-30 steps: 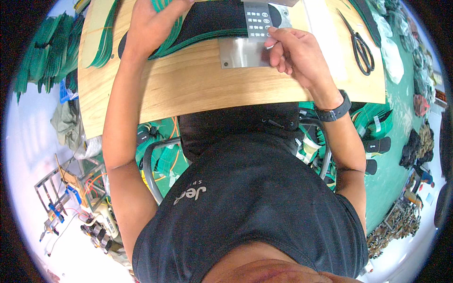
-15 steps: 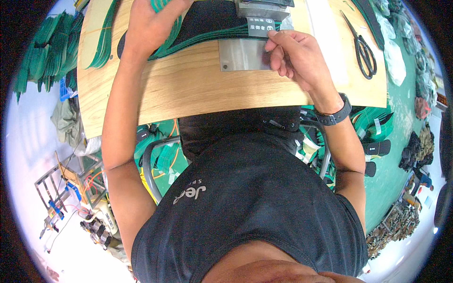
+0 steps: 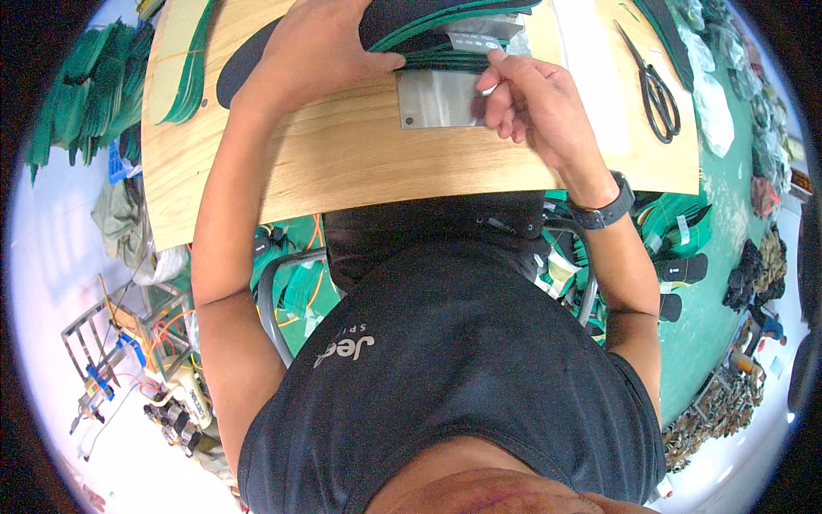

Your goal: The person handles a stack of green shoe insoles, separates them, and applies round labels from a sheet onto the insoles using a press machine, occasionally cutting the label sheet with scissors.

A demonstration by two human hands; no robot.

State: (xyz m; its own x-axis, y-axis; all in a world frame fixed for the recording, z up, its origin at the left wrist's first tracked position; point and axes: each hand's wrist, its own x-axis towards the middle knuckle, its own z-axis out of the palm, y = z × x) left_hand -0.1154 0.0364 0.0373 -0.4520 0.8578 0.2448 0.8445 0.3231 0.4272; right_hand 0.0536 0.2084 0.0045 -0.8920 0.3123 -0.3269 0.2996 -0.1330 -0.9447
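Observation:
My left hand [image 3: 318, 53] is closed over a stack of black insoles with green edges [image 3: 445, 19], its thumb stretched out along the near side and its other fingers mostly hidden. The upper insoles curve upward, apart from a lower group of green-edged insoles [image 3: 443, 62] on a flat metal plate [image 3: 437, 101]. Between them shows a grey printed label strip [image 3: 469, 41]. My right hand [image 3: 533, 107] has curled fingers, with its uppermost fingertip against the strip's right end. A small white bit shows among its fingers, too small to make out.
Black scissors [image 3: 658, 98] lie at the table's right. Another bunch of green insoles [image 3: 190, 73] rests at the left of the wooden table [image 3: 342, 163]. A metal block [image 3: 514, 24] stands behind the label strip. More green insoles [image 3: 86, 90] are piled beyond the left edge.
My left hand has moved right and nearer along the insoles, and the upper ones have shifted over the strip's far part. The right hand stays almost in place, its fingers more curled.

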